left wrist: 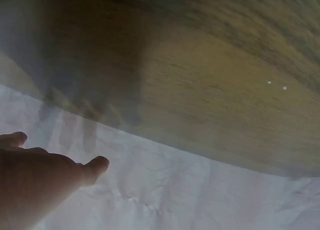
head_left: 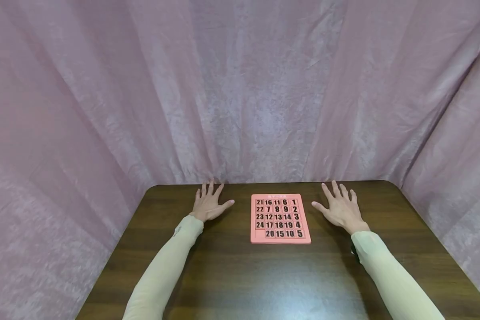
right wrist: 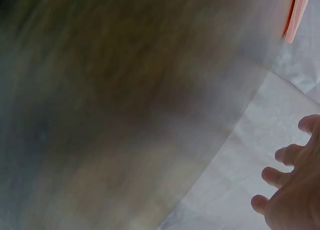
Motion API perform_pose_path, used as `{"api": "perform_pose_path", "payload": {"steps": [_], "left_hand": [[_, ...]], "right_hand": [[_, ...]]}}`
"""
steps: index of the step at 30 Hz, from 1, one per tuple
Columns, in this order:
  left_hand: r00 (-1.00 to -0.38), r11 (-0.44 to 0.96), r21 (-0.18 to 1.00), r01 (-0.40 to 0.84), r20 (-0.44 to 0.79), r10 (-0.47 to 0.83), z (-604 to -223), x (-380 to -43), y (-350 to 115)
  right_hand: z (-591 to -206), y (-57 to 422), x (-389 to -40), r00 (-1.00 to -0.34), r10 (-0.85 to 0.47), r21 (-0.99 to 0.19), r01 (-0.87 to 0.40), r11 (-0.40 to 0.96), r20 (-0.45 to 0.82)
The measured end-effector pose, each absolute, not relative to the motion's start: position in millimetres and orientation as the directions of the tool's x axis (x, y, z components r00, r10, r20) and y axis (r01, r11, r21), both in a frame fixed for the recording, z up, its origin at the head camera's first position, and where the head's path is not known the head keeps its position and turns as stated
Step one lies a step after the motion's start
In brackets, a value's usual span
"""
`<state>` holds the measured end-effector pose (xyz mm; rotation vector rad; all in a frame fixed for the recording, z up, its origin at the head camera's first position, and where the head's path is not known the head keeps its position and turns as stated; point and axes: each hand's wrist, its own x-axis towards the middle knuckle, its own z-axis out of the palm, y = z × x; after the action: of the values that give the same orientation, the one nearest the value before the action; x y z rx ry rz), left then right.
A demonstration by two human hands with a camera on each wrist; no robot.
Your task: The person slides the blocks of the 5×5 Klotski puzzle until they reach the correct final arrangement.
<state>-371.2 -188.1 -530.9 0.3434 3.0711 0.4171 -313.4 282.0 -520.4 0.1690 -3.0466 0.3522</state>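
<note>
A pink sliding number puzzle [head_left: 280, 240] lies flat on the dark wooden table between the two hands. Black numbers mark its tiles, and the lower-left slot holds no tile. To its left, the left hand [head_left: 208, 206] is spread with straight fingers toward the table's far edge, holding nothing. On the other side, the right hand [head_left: 341, 209] is likewise spread and holds nothing, its thumb pointing toward the puzzle. The left wrist view shows part of the left hand [left wrist: 40, 182]. In the right wrist view are the right hand's fingers [right wrist: 274, 177] and a pink edge of the puzzle [right wrist: 298, 15].
Brown wood grain covers the table [head_left: 232, 275], which has rounded far corners. Pinkish velvet curtain [head_left: 264, 89] hangs right behind the far edge and along both sides. Pale sleeves cover both forearms.
</note>
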Motion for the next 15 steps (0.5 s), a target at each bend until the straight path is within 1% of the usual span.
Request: {"api": "perform_pose_path", "payload": {"steps": [9,12,15], "left_hand": [[-0.970,0.935,0.266,0.234,-0.006,0.245,-530.4,-369.9,-183.7],[-0.968,0.931,0.275,0.239,-0.013,0.253,-530.4,-370.7,-180.7],[-0.964,0.926,0.283,0.251,-0.009,0.264,-531.9,-370.7,-177.8]], "right_hand": [[-521.4,275.6,-310.8,-0.992,-0.106,-0.248,-0.119,0.961,0.064],[-521.8,274.5,-310.3,-0.993,-0.102,-0.285,-0.113,0.952,0.053],[-521.2,271.8,-309.5,-0.994,-0.106,-0.344,-0.104,0.933,0.015]]}}
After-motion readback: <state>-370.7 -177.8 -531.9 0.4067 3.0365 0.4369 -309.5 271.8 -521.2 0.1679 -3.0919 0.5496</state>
